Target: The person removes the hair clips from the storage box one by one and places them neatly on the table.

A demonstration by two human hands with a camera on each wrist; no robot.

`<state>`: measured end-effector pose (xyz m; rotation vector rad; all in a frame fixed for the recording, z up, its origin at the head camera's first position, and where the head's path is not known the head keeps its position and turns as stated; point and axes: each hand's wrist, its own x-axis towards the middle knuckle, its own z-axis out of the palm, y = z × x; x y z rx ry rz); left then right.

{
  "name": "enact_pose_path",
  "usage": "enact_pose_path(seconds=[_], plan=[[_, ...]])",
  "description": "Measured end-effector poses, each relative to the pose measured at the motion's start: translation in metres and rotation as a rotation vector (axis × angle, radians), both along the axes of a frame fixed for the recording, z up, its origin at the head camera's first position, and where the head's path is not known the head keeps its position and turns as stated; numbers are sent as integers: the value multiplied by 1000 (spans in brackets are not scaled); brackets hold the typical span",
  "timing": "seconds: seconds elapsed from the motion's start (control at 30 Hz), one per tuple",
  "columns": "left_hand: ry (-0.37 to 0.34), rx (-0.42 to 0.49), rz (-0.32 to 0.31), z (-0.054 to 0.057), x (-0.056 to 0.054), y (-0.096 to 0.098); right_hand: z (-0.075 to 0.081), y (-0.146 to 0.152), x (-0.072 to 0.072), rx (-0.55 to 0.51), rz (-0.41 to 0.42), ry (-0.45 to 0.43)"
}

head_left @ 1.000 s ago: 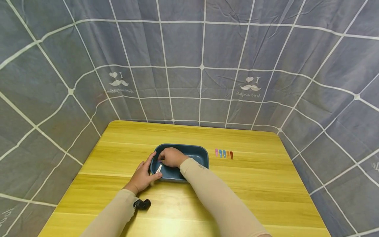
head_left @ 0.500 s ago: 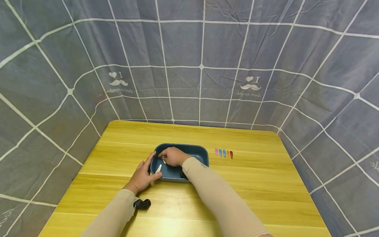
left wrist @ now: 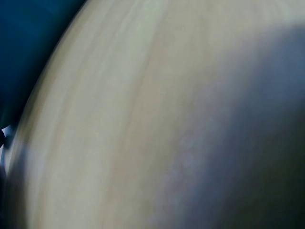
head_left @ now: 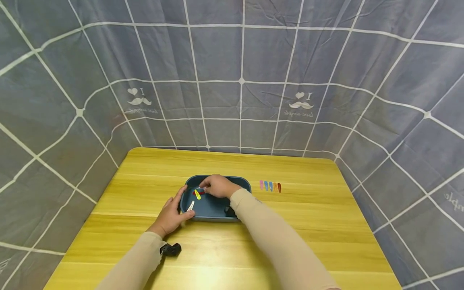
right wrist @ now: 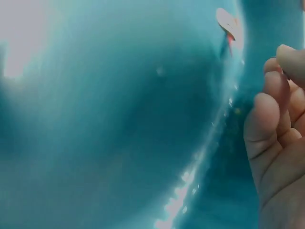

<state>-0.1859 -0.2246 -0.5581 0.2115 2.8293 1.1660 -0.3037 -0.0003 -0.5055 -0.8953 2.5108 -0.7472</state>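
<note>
**Some Inside, Some Outside in a Row**

First, over on the left, the left hand [head_left: 170, 215], fingers spread wide and nothing gripped, against the left end of the dark blue tub [head_left: 214, 219], thumb on the near rim. Inside, just beside that thumb, a silver snap clip [head_left: 190, 206]. A little farther over, between both hands, a yellow snap clip [head_left: 197, 194] lying across a red clip [head_left: 202, 193], right by the right fingertips. Next, the right hand [head_left: 218, 186], down in the tub, thumb and fingers bent close together; too hard to tell if pinching anything. Last, on the wooden table [head_left: 308, 225], well apart from both hands, a pink clip [head_left: 261, 185], a blue clip [head_left: 266, 186], another blue clip [head_left: 270, 186], an orange clip [head_left: 275, 186] and a dark red clip [head_left: 279, 188].
</note>
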Motion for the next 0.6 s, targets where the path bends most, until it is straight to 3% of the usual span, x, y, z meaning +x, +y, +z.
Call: enact_pose_path(seconds=[0.33,0.6], plan=[[27,8,8,-4,1,2,20,32,-7,-138,-64,-50],[-8,16,6,1,0,3,42,74,-12,-155,-131,-6]])
